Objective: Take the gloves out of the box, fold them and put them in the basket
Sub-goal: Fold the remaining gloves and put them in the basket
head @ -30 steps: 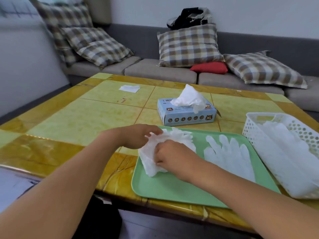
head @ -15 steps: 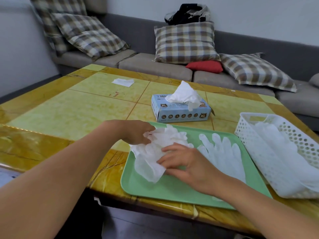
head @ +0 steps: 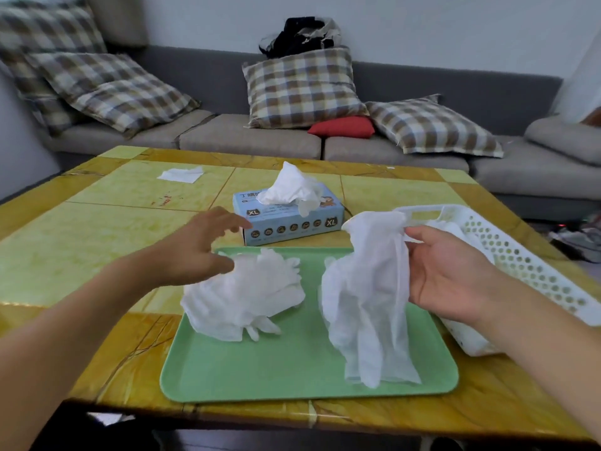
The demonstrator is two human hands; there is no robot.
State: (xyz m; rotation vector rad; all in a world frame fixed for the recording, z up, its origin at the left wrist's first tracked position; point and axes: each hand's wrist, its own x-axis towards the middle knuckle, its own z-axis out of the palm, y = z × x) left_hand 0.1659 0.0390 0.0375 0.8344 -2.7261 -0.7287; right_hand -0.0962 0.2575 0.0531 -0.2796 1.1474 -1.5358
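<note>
At right of the frame, the right hand (head: 452, 275) pinches a limp glove (head: 367, 297) over the tray (head: 292, 369), beside the basket (head: 520, 252); the left hand (head: 198, 249) hovers open-fingered above the crumpled pile (head: 244, 294). Folding seems next, likely needing both hands.

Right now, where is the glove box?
In the head view, the glove box sits mid-table just beyond the far edge of the green tray, left of the white basket, with a glove poking from its top.

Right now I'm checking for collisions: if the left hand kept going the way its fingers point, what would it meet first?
Probably the blue glove box: the left hand points its open fingers at the box's near left corner, though depth is unclear.
</note>
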